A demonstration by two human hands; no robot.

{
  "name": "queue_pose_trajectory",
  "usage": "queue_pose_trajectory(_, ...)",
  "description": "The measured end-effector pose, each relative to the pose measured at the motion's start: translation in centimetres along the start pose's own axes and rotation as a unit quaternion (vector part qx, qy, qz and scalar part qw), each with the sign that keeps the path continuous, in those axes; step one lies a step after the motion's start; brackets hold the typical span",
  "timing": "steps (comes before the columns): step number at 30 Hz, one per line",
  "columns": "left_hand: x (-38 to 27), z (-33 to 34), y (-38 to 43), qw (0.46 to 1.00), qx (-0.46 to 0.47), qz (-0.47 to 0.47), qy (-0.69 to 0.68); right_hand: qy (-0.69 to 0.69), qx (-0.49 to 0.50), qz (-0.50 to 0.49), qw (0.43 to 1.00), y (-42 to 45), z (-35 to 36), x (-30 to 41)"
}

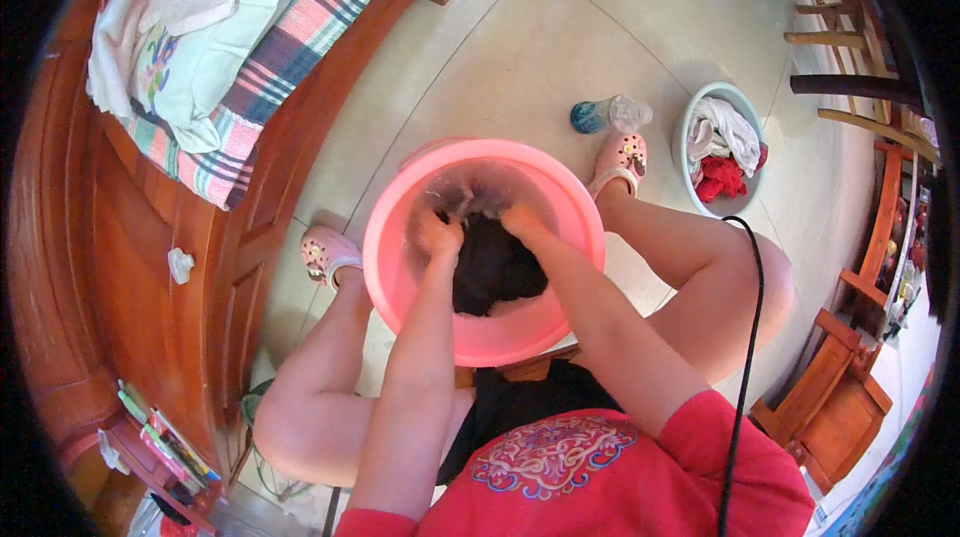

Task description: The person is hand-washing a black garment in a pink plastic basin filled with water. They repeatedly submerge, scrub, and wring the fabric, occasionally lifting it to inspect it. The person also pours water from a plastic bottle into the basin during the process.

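Observation:
A pink plastic bucket (484,345) stands between the person's legs, with cloudy water inside. Dark wet cloth (495,267) lies in the water. My left hand (441,233) grips the upper left part of this cloth, fingers curled in. Opposite it, my right hand (521,223) holds the cloth's upper right part, its fingertips partly hidden by the water and fabric. Both hands are inside the bucket, a short gap apart.
A light blue basin (679,150) with white and red cloths stands on the tiled floor at right. Near it lies a clear bottle with blue content (592,116). At left is a wooden cabinet (247,297) with a plaid cloth (300,41) on top. Wooden chairs (832,379) line the right side.

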State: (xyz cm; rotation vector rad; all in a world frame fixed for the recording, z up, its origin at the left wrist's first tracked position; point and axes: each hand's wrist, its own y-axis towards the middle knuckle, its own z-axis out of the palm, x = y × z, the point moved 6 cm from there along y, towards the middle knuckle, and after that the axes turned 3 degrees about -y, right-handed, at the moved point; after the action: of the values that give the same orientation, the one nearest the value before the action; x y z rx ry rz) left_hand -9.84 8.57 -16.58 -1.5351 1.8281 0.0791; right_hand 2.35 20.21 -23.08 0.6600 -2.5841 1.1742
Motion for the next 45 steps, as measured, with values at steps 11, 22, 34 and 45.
queue_pose_trajectory(11,4.3,0.9,-1.7,0.75,-0.061,-0.271,-0.6,-0.195,-0.05,-0.15,0.968,-1.9,-1.1,5.6)
queue_pose_trajectory(22,-3.5,-1.6,-3.5,0.637,0.245,-0.151,-0.715,0.321,-0.06,-0.413,0.85,-12.7,-6.8,12.5)
queue_pose_trajectory(34,-0.8,1.0,-4.9,0.604,0.161,-0.283,-0.728,-0.018,-0.124,-0.193,0.973,-4.9,-7.0,9.4)
queue_pose_trajectory(45,4.2,1.3,-2.7,0.86,0.0,-0.205,-0.467,-0.163,0.069,-0.061,0.982,-3.2,-3.8,4.9)
